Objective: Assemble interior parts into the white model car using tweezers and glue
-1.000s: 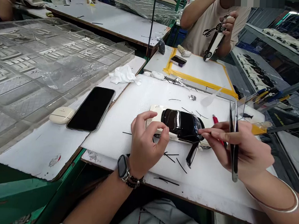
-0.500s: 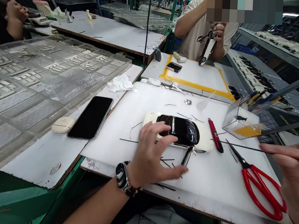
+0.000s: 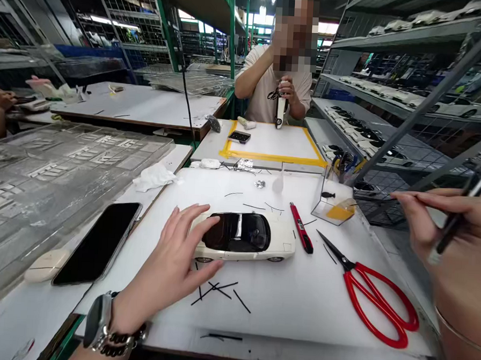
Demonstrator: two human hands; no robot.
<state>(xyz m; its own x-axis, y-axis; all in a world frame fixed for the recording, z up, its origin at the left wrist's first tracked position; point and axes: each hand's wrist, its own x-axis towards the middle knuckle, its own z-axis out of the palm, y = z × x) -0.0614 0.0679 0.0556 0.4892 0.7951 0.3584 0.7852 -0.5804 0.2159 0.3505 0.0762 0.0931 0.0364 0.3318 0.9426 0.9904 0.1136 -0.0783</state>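
Note:
A cream-white model car [image 3: 281, 240] with a black roof stands on the white work board [image 3: 282, 306], its near-side door closed. My left hand [image 3: 172, 257] is open at the car's left end, fingers spread over it and thumb low beside its near side. Whether the fingertips touch the car, I cannot tell. At the right edge, my right hand [image 3: 459, 229] is raised off the board, thumb and forefinger pinched together. Held in it is a blurred, slim pen-like tool [image 3: 449, 234], dark with a pale tip. Thin black strips [image 3: 214, 292] lie in front of the car.
Red-handled scissors [image 3: 379, 305] and a red utility knife [image 3: 301, 229] lie right of the car. Behind them stands a clear tool box [image 3: 332, 201]. A phone [image 3: 98, 242] and divided plastic tray [image 3: 63, 176] are left. Opposite, a co-worker [image 3: 269, 85] holds another model car.
The car's near-side door was open and is now closed. My right hand has risen, and the thin black strip it pinched no longer shows there. The view has tilted up.

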